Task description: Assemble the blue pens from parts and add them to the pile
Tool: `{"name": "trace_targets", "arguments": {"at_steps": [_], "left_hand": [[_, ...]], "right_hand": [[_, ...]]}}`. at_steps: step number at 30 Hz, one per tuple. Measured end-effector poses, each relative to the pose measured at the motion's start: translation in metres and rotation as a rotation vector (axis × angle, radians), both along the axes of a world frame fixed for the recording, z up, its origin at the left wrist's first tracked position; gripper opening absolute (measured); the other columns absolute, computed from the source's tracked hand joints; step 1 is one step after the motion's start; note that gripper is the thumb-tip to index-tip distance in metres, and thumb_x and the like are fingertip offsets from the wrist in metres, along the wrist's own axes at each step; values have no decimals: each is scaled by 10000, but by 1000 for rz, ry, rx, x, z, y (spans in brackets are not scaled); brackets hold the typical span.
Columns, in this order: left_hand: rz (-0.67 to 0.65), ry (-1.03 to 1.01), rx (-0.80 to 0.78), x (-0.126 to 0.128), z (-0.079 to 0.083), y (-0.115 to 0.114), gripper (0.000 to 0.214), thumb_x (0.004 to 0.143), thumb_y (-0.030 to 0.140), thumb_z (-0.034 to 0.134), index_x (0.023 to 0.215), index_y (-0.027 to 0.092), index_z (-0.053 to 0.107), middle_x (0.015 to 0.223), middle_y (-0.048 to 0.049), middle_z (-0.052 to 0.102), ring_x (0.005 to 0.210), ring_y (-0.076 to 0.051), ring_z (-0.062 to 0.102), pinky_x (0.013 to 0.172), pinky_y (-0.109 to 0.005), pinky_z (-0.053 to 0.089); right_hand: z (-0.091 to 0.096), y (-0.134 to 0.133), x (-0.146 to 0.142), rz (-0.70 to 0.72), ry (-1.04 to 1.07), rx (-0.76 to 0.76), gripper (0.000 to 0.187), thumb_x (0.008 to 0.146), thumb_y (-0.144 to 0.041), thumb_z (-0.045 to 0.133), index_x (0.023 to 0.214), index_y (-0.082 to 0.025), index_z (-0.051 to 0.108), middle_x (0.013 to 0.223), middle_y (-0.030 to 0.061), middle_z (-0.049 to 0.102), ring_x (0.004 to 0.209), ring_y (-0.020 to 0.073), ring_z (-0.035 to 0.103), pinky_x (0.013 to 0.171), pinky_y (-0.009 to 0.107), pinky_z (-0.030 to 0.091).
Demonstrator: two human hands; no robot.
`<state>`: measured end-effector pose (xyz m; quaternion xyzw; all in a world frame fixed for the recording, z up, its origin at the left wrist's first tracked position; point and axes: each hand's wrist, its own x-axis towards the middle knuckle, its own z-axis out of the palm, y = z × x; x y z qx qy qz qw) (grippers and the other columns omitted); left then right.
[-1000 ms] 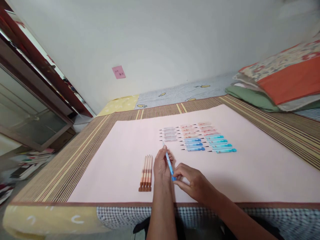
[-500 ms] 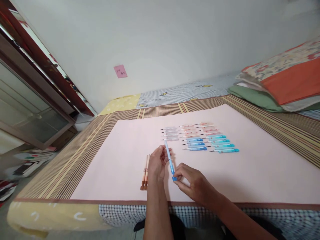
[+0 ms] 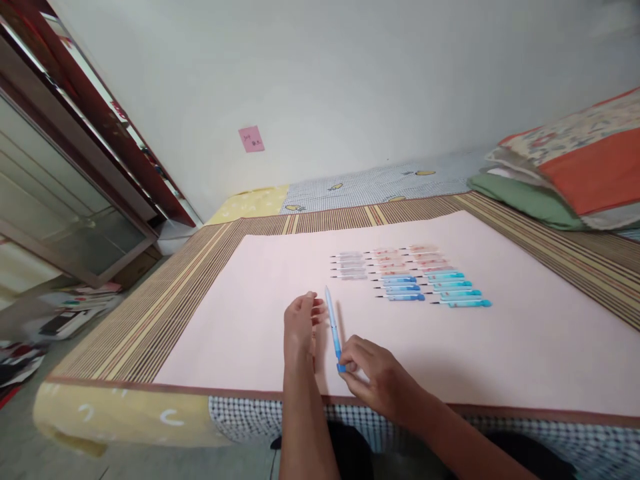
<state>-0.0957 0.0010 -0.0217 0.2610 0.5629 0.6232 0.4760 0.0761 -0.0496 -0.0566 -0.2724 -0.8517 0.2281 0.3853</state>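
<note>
A light blue pen points away from me over the pink sheet. My right hand pinches its darker blue end between thumb and fingers. My left hand is just left of the pen, fingers apart and slightly curled, with a gap between it and the pen. Brown-ended pens are almost wholly hidden behind my left hand and forearm. To the right lie rows of pens with thin dark tips pointing left: clear ones, reddish ones, dark blue ones and turquoise ones.
The pink sheet covers much of a striped mat. Folded cloths and an orange cushion are piled at the right. A pink note is on the wall. A glass-panelled door stands at the left.
My left hand has moved left, away from the pen, and now covers the brown-ended pens. My right hand keeps its pinch on the blue pen's end. The view has shifted slightly.
</note>
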Motion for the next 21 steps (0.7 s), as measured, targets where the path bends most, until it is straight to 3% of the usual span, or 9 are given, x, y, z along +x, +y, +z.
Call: {"name": "trace_targets", "arguments": {"at_steps": [4, 10, 18, 21], "left_hand": [[-246, -53, 29, 4, -1, 0, 465, 629, 522, 861, 812, 113, 736, 724, -72, 703, 612, -131, 611, 575, -246, 439], [-329, -76, 50, 4, 3, -5, 445, 610, 501, 879, 774, 113, 735, 676, -64, 690, 607, -129, 604, 594, -246, 438], [-245, -33, 25, 3, 5, -4, 484, 617, 525, 862, 827, 102, 758, 695, -87, 703, 574, -130, 575, 546, -249, 397], [-64, 80, 33, -5, 6, -3, 427, 682, 500, 818, 835, 108, 749, 828, -125, 738, 637, -148, 610, 552, -251, 405]], "right_hand": [[5, -5, -3, 8, 1, 25, 251, 836, -4, 543, 925, -235, 498, 854, 7, 588, 772, 159, 553, 687, 263, 434], [1, -6, -7, 12, 21, 43, 242, 843, -12, 558, 937, -230, 509, 838, 4, 585, 748, 153, 549, 665, 257, 428], [7, -9, -6, -17, 2, 71, 225, 863, -32, 561, 940, -237, 506, 842, 11, 596, 764, 167, 550, 668, 274, 426], [2, -9, -7, -14, -21, 34, 215, 869, -41, 555, 943, -237, 507, 865, 17, 601, 772, 168, 560, 685, 284, 437]]}}
